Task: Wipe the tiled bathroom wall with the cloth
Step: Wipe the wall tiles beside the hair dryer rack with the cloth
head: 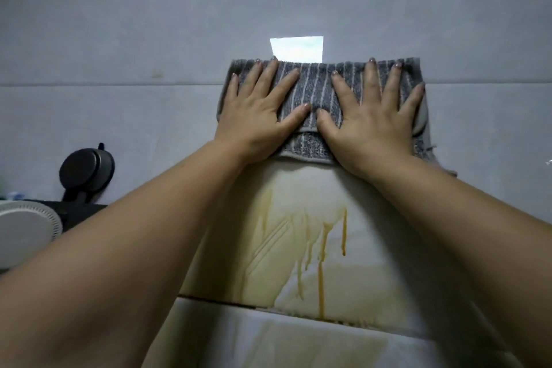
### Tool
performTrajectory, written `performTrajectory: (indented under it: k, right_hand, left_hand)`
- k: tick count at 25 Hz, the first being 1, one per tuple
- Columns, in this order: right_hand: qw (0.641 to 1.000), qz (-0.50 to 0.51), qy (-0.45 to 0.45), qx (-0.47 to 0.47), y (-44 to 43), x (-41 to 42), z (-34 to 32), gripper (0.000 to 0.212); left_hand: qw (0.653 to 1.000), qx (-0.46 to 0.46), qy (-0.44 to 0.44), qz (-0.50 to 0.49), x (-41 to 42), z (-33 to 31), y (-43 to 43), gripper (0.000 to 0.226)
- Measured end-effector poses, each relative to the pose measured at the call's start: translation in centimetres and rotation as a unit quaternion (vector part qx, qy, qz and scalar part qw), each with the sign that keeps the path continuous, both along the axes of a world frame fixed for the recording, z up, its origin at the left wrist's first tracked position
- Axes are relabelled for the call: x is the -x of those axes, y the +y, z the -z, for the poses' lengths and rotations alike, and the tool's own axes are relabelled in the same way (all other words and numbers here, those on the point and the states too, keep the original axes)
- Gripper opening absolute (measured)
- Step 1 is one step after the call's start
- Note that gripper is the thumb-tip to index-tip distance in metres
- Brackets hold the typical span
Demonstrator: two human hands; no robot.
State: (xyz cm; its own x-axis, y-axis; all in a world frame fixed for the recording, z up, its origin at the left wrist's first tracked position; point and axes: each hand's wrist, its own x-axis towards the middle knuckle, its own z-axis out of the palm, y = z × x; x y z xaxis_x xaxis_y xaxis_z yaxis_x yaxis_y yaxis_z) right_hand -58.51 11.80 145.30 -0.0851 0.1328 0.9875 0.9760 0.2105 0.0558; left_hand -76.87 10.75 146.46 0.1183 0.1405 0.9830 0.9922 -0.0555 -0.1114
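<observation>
Nearest me, yellow drips (321,251) streak the tiled wall (119,39) below my hands. My left hand (257,116) and right hand (370,125) press flat, fingers spread, on the striped cloth (313,89), its long axis horizontal, directly above the stain.

grey-and-white striped cloth (316,89), yellow-streaked pale wall (119,24)

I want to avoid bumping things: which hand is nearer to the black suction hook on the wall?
Left. The left hand lies flat on the cloth, to the right of and above the hook; the right hand lies farther right on the cloth.
</observation>
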Motion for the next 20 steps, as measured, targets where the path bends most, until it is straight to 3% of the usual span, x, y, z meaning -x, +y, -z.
performTrajectory:
  k: [8, 14, 20]
  right_hand:
    - [0.999, 0.015, -0.045, -0.021, 0.3, -1.3, 6.7, 0.074]
    - [0.999, 0.022, 0.041, 0.006, 0.3, -2.2, 0.0, 0.078]
    - [1.000, 0.007, 0.004, -0.018, 0.1, 4.7, -2.6, 0.071]
  left_hand:
    - [1.000, 0.000, -0.001, 0.007, -0.4, 7.4, -0.3, 0.075]
    - [1.000, 0.009, 0.018, 0.017, -2.6, 0.4, 0.0, 0.066]
    - [1.000, -0.002, -0.013, 0.008, 5.0, -1.8, -0.3, 0.066]
